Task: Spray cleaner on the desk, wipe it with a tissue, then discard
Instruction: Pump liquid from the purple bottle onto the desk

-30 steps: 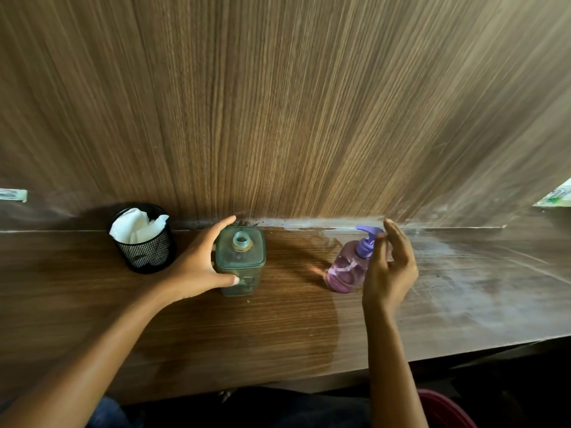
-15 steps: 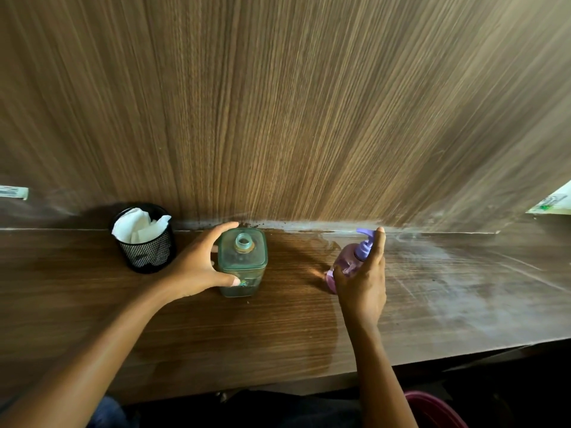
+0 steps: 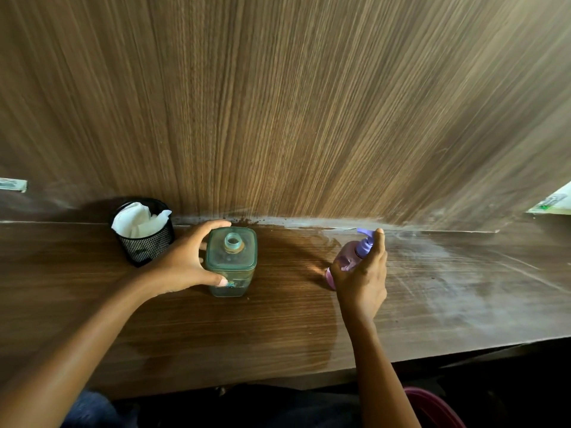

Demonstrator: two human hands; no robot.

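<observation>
A small pink cleaner bottle (image 3: 347,259) with a purple pump head stands on the wooden desk (image 3: 278,329) near the back wall. My right hand (image 3: 363,279) is wrapped around it, index finger resting on the pump. A square green bottle (image 3: 231,261) with no cap stands left of it, and my left hand (image 3: 185,264) grips its side. White tissues (image 3: 136,220) stick out of a black mesh cup (image 3: 145,245) at the far left. The desk's right half looks dusty and streaked.
A wood-grain wall panel (image 3: 293,103) rises straight behind the desk. A dark red bin rim (image 3: 432,406) shows below the desk's front edge at the right. Paper labels sit at the far left (image 3: 12,184) and far right (image 3: 553,203) edges.
My right hand, open beside the pump bottle a second ago, has closed around it and set a finger on the pump. My left hand stays on the green bottle.
</observation>
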